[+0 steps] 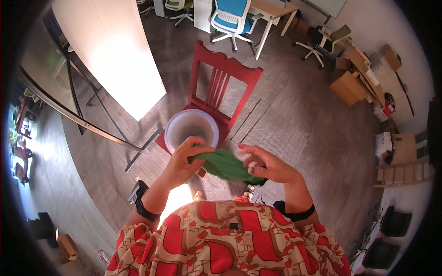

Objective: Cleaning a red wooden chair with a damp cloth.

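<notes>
A green cloth, bunched and folded, is stretched between my two hands in front of my body. My left hand pinches its left end between thumb and fingers. At the cloth's other end is my right hand, its index finger raised while the thumb and curled fingers close on the fabric; motion blurs the fingertips a little. Just beyond my left hand, a whitish round tub with a pale lilac rim rests on the seat of a red wooden chair. The tub's inside is shaded and partly hidden by my hand.
A bright white panel and a dark-framed board on a stand are at the left. Office chairs, one blue, and a desk stand far ahead. Cardboard boxes line the right wall, near a small wooden rack.
</notes>
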The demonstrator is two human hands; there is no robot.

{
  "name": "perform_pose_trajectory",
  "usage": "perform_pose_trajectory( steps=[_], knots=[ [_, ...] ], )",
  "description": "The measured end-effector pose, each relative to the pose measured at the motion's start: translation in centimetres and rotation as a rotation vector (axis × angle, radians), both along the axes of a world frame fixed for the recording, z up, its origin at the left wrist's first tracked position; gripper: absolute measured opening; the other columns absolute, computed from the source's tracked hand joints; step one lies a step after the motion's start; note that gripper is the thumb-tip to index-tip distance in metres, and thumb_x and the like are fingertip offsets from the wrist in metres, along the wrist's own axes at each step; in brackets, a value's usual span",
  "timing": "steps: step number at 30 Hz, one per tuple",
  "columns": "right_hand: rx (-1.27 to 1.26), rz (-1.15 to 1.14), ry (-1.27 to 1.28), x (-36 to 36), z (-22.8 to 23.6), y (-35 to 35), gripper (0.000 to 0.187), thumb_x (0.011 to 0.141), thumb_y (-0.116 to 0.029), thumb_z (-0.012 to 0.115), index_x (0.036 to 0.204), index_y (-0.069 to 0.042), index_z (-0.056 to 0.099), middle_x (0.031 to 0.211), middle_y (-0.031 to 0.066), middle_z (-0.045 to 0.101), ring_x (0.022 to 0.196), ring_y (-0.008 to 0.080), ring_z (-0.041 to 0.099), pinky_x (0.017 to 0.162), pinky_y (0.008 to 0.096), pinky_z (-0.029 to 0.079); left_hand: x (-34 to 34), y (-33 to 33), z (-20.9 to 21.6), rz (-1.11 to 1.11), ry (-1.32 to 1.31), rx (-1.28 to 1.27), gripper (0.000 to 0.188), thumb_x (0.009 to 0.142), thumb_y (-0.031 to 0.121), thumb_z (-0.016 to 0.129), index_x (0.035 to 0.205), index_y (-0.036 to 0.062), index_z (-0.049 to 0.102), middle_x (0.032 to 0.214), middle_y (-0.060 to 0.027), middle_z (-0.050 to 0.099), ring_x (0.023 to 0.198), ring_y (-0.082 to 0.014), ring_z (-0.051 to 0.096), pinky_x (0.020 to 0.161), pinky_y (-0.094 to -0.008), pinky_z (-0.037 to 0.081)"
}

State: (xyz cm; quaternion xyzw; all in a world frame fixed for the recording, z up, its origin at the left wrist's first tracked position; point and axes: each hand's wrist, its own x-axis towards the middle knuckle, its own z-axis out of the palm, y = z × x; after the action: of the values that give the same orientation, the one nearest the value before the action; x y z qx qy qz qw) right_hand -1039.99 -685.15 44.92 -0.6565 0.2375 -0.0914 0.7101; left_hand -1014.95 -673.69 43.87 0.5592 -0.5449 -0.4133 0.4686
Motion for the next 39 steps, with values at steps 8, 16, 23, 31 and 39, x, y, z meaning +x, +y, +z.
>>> perform_pose_trajectory(
  steps=[8, 16, 23, 31, 39],
  knots=[
    [0.216, 0.211, 0.057, -8.3, -6.0, -6.2, 0.053, 0.084, -0.015, 0.064, 0.131, -0.001, 0.042, 0.117, 0.0061, 0.055, 0.109, 0.0142, 0.049, 0.094, 0.0296, 0.04, -9.5, -7.6, 0.8, -0.192, -0.065, -0.166, 0.038, 0.067, -0.004, 0.055, 0.102, 0.0045, 0.064, 0.107, -0.0072, 0.051, 0.102, -0.0203, 0.051, 0.092, -0.0301, 0.039],
    [-0.224, -0.123, -0.022, -11.9, -2.5, -15.7, 0.022, 0.078, -0.004, 0.068, 0.1, -0.004, 0.063, 0.093, -0.0029, 0.059, 0.071, 0.0033, 0.049, 0.062, 0.0178, 0.042, -15.2, -12.6, 0.7, -0.078, 0.146, 0.35, 0.035, 0.084, 0.012, 0.062, 0.117, 0.0032, 0.055, 0.104, -0.0072, 0.06, 0.09, -0.0154, 0.06, 0.079, -0.026, 0.048],
    [-0.518, 0.082, 0.118, -9.9, -0.2, -18.2, 0.04, 0.086, -0.034, 0.061, 0.116, -0.007, 0.058, 0.102, 0.0042, 0.062, 0.074, 0.0107, 0.052, 0.069, 0.026, 0.045, -16.3, -13.7, -2.3, -0.15, 0.73, 0.444, 0.05, 0.094, 0.028, 0.048, 0.131, -0.0048, 0.04, 0.126, -0.0143, 0.052, 0.112, -0.0189, 0.054, 0.097, -0.0325, 0.042],
    [0.014, 0.186, 0.344, -11.0, -7.3, -22.4, 0.047, 0.097, -0.036, 0.038, 0.126, -0.001, 0.049, 0.124, 0.0091, 0.054, 0.111, 0.0219, 0.052, 0.096, 0.03, 0.038, -15.7, -19.7, -3.6, -0.494, 0.864, 0.463, 0.051, 0.097, 0.017, 0.043, 0.143, 0.0064, 0.024, 0.134, -0.0086, 0.043, 0.115, -0.0133, 0.048, 0.098, -0.027, 0.039],
    [-0.268, 0.383, 0.517, -10.8, -9.2, -31.3, 0.02, 0.087, -0.018, 0.058, 0.1, -0.003, 0.062, 0.093, 0.0021, 0.061, 0.088, 0.0118, 0.056, 0.081, 0.0266, 0.044, -12.8, -24.5, -4.9, -0.563, 0.267, 0.35, 0.062, 0.083, 0.004, 0.054, 0.141, 0.0087, 0.032, 0.12, -0.0085, 0.054, 0.107, -0.0131, 0.051, 0.093, -0.0268, 0.041]
  ],
)
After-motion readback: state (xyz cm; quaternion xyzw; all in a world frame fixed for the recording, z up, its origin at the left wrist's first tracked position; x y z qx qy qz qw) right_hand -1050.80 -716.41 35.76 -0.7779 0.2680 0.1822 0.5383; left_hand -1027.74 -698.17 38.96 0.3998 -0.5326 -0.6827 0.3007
